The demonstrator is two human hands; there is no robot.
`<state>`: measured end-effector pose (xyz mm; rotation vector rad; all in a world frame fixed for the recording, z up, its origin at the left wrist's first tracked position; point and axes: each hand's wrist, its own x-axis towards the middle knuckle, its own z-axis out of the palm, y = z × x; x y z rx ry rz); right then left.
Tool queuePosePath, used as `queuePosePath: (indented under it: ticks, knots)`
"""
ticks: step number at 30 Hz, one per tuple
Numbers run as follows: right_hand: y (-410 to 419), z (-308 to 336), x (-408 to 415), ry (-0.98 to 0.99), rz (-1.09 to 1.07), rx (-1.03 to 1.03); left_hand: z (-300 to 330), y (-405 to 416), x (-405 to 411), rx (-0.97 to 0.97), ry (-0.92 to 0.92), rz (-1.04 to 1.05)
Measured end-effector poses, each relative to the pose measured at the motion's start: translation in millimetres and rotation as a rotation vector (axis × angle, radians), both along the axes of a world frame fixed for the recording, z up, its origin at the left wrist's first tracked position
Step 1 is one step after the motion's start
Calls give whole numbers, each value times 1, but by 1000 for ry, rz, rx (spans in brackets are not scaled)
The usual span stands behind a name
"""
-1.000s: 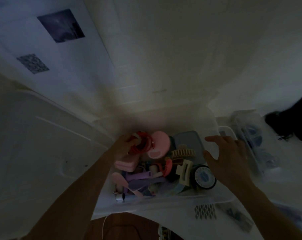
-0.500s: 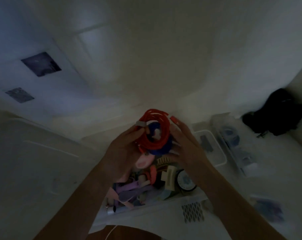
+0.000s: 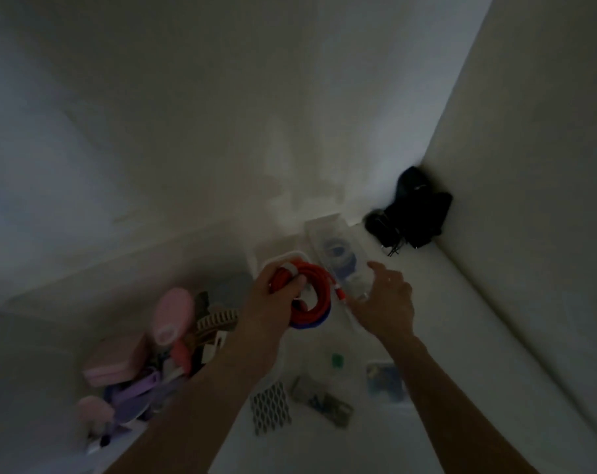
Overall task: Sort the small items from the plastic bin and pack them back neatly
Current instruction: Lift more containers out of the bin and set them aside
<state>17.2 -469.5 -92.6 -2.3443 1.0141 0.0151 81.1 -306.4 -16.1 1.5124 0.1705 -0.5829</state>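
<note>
Lifted clear of the plastic bin since half a second ago and carried toward 2 o'clock: red cable coil, with a blue coil showing under its lower edge. Gripped at the coil's 9 o'clock side by the left hand, fingers curled closed around the strands near a white wrap. No longer pressed against the coil, the right hand, now at 3 o'clock of it, fingers spread open and holding nothing, tips over a clear plastic packet. Swung right as well, the view itself: dark squares on the wall gone from sight, a room corner now in frame at 1 o'clock. Left behind at 8 o'clock, low in the frame, the bin and its jumble: pink round case, pink flat box, toothed beige hair clip, purple pieces. On the pale bench, beyond the coil at 12 o'clock, a clear container with blue rolls inside; at 6 o'clock, a grey mesh piece, a small dark packet, a bag with a green bit and a bluish packet. In the corner at 1 o'clock, a black bundle against the walls. Dim light, plain pale walls, details soft with blur.
</note>
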Motion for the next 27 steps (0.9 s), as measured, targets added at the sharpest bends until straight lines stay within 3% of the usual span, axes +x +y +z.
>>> queuePosePath:
  ticks: [3, 5, 7, 10, 14, 18, 23, 25, 27]
  knots:
    - [-7, -41, 18, 302, 173, -89, -15, -19, 5, 139, -8, 9]
    - [-14, -53, 23, 320, 197, -79, -21, -28, 9, 192, 21, 33]
    - [-28, -51, 21, 224, 160, 37, -25, -34, 10, 215, 45, 50]
    - [-64, -40, 11, 9, 101, 404, -34, -48, 13, 203, 94, 56]
    - [-104, -34, 3, -251, -241, 901, -50, -80, 23, 161, 190, 60]
    - [-118, -37, -1, -302, -339, 985, -71, -121, 54, 214, 200, -171]
    - [-127, -47, -7, -364, -324, 1012, -89, -156, 89, 482, -14, -597]
    - [-128, -48, -6, -377, -300, 1011, -103, -154, 89, 590, -142, -644]
    - [-127, -48, -6, -378, -289, 994, -117, -145, 77, 716, -399, -586]
